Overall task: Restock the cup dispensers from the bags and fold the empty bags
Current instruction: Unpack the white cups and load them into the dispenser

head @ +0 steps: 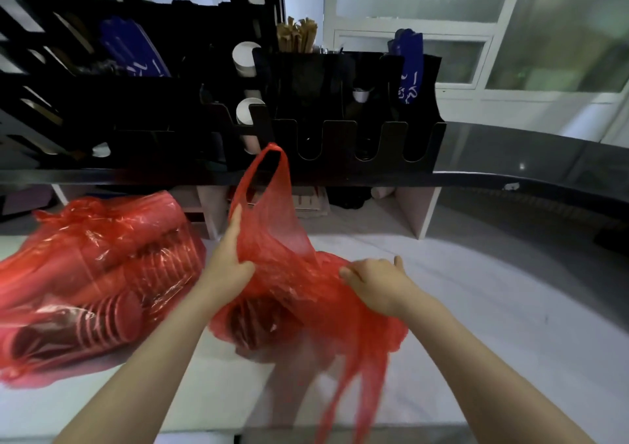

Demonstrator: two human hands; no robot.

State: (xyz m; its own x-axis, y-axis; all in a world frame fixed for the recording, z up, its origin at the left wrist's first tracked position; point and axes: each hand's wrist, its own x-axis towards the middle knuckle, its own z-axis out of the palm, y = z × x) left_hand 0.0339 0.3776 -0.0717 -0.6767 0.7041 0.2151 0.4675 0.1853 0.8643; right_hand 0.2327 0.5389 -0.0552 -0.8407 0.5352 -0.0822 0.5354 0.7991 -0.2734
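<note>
**Kid:** What's the biggest thing?

**Helper:** The tall black plastic cup rack (343,157) at the back. A few round white paper cups (245,57) peek out of it. The cut-out slots in front look dark, and I can't tell if they hold anything.

**Kid:** And under it?

**Helper:** A wide white surface (476,290). On its left side lies a fat red plastic bag stuffed with cups (102,266), bunched shut on top. No hand touches it.

**Kid:** Where's the other bag?

**Helper:** The thin red plastic bag with handles (282,266) sits in the middle, just beside the fat one. One handle sticks up.

**Kid:** Who holds it?

**Helper:** Both hands. The left hand (228,266) pinches the plastic under the raised handle, with the thumb pressed in. The right hand (377,280) has its fingers curled tight on the other side.

**Kid:** Anything inside?

**Helper:** A short stack of cups (255,321), lying on its side.

**Kid:** Is the job almost done?

**Helper:** No, I think it's early. Both bags have cups in them, and I see no folded bag.
</note>
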